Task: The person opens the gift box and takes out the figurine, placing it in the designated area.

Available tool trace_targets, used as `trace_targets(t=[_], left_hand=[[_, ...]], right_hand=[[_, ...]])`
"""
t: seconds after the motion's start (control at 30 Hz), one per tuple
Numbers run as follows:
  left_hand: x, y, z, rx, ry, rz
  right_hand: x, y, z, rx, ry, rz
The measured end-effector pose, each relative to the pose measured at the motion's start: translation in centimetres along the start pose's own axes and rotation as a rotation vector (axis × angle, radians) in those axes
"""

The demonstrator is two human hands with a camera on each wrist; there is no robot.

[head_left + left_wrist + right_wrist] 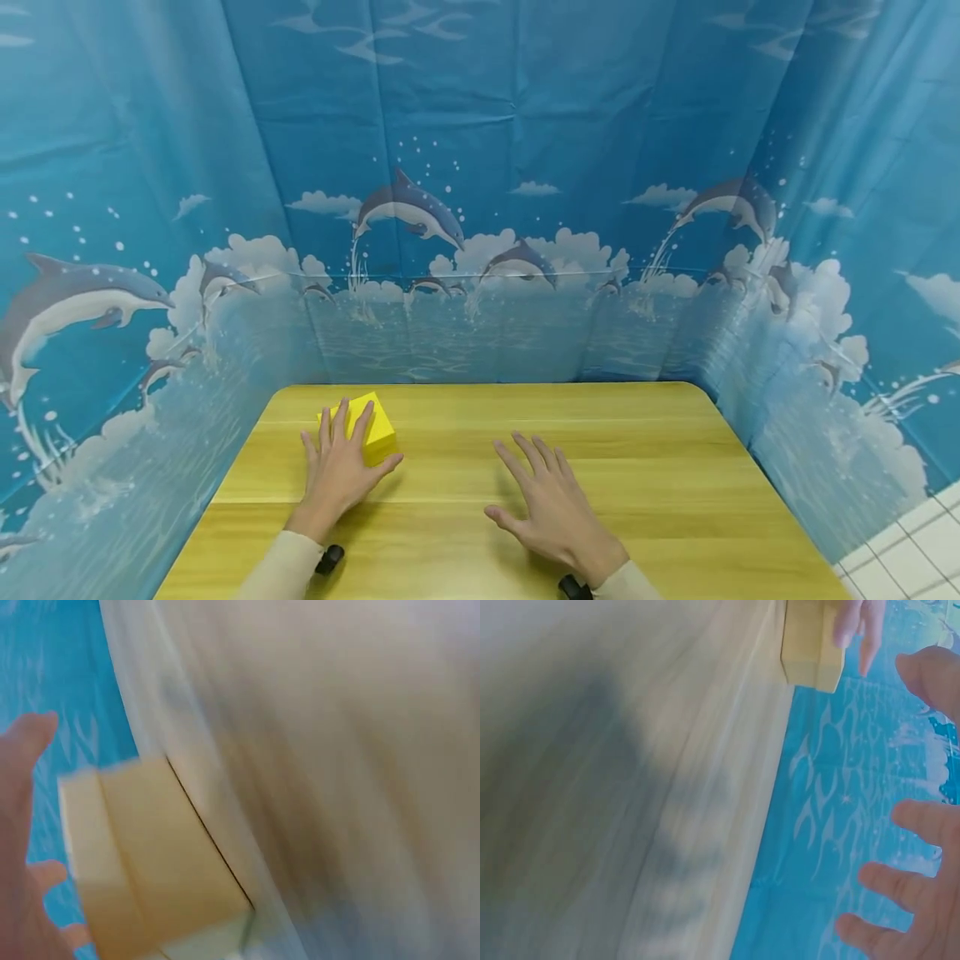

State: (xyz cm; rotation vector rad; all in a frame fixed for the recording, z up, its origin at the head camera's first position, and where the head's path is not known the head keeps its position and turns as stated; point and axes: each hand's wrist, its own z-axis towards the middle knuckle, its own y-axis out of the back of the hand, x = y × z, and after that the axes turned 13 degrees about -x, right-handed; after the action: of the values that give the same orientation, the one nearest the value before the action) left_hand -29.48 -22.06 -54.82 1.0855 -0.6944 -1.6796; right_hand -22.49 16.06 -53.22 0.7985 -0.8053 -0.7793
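A yellow box stands on the wooden table toward its far left. My left hand reaches over the near side of it with fingers spread and mostly straight; part of the box is hidden behind them. In the left wrist view the box is beside the fingers, and whether they touch it I cannot tell. Right of centre, my right hand hovers over the table, fingers spread, holding nothing. The right wrist view has these spread fingers in front, with the box and left fingertips at the top.
The wooden table has rounded far corners. Behind it and along both sides hangs a blue curtain printed with dolphins, close to the table's edges. White floor tiles show at the lower right. Each wrist carries a black device.
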Motion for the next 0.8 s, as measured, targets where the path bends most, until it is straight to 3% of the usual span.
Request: trace_targets(t=[0.13, 0.3, 0.53, 0.8], left_hand=[[1.9, 0.3, 1.2, 0.048, 0.021, -0.014], [3.1, 0.4, 2.1, 0.087, 0.015, -0.023], [3.6, 0.1, 2.0, 0.077, -0.012, -0.044], [3.3, -0.2, 1.2, 0.085, -0.045, -0.01]], right_hand=[[0.7, -0.5, 0.6, 0.0, 0.016, 0.015], [1.3, -0.8, 1.3, 0.014, 0.04, 0.024], [2.2, -1.8, 2.1, 0.055, 0.063, 0.052], [3.2, -3.4, 2.6, 0.047, 0.117, 0.053]])
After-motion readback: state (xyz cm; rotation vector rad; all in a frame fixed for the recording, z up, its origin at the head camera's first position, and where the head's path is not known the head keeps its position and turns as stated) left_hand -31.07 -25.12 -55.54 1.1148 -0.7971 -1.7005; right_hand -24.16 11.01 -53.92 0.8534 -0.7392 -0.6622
